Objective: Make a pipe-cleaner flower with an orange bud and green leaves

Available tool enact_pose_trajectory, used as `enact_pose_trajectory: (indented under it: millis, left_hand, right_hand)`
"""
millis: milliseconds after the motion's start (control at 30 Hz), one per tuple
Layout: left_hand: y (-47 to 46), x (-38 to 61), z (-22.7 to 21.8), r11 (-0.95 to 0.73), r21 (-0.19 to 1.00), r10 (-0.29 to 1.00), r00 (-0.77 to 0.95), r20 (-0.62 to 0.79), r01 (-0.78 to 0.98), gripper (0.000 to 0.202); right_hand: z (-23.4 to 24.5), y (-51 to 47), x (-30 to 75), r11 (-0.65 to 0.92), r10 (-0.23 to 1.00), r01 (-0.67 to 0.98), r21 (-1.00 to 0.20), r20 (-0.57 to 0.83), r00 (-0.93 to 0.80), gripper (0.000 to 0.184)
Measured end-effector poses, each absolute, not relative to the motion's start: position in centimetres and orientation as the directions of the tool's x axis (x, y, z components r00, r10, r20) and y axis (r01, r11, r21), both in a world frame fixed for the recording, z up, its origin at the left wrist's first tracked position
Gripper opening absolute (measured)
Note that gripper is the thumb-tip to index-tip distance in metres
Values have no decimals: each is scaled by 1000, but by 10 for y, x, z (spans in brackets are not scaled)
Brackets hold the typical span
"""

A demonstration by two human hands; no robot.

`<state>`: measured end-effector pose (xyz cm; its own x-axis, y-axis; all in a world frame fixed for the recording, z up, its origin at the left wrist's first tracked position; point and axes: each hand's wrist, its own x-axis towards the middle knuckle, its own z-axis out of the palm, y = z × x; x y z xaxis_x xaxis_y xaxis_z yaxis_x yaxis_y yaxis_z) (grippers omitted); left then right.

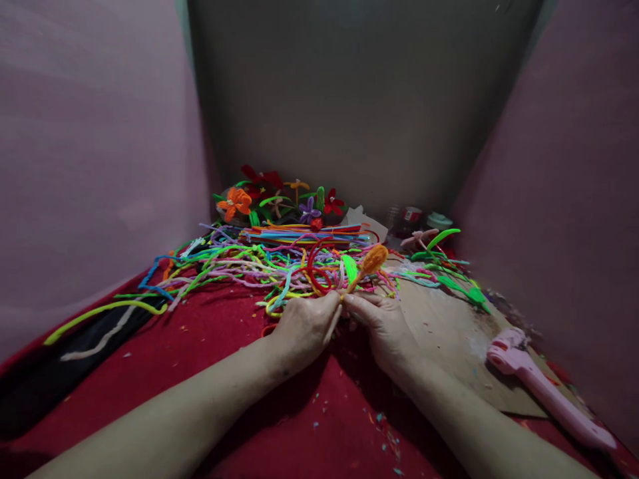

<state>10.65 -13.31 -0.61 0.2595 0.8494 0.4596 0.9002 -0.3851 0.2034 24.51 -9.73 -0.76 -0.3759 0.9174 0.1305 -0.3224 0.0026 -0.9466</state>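
Close together over the red cloth, both hands pinch at one spot on an orange pipe cleaner (374, 259), whose upper end is folded into a fuzzy, rounded petal shape pointing up and right. My left hand (307, 326) is closed with its fingertips on the lower end. From the right, my right hand (382, 326) pinches the same stem between thumb and forefinger. Just behind the fingers are a red pipe cleaner loop (319, 269) and a bright green fuzzy leaf shape (349, 268). My fingers hide the lowest part of the stem.
Loose, multicoloured pipe cleaners (239, 266) are heaped behind the hands, with a straight bundle (309, 233) beyond. Finished fuzzy flowers (234, 203) stand at the back. A pink tool (549, 392) lies at right, beside a cardboard sheet (449, 332). Pink walls flank both sides.
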Motion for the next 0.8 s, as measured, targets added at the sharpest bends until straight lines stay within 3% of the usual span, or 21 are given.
enact_pose_trajectory:
  millis: [67,167,267,333,500,667,800]
  left_hand:
    - [-133,107,-5,-402,281,854,246,459,872,24]
    - [-132,108,1,-401,530,883,162,440,747,22]
    - [-131,109,9,-284,825,959,122,257,488,26]
    - [-130,108,12,-167,938,981,148,126,304,27]
    - [-128,106,10,-31,999,972,234,26,15,25]
    - [-126,101,5,119,964,923,384,-19,-238,22]
    - [-126,101,7,168,942,888,460,-15,-292,21]
  right_hand:
    - [-7,-98,245,-3,917,-325,-946,126,-378,15]
    - [-8,-98,245,-13,905,-328,-945,128,-405,15]
    - [-10,-95,246,19,882,-322,-947,167,-440,17]
    - [-10,-93,247,43,867,-329,-943,199,-458,18]
    - [-9,-92,248,13,848,-366,-930,204,-489,24]
    - [-4,-95,247,-8,831,-385,-923,209,-516,26]
    - [-3,-95,247,-8,822,-408,-913,227,-523,24]
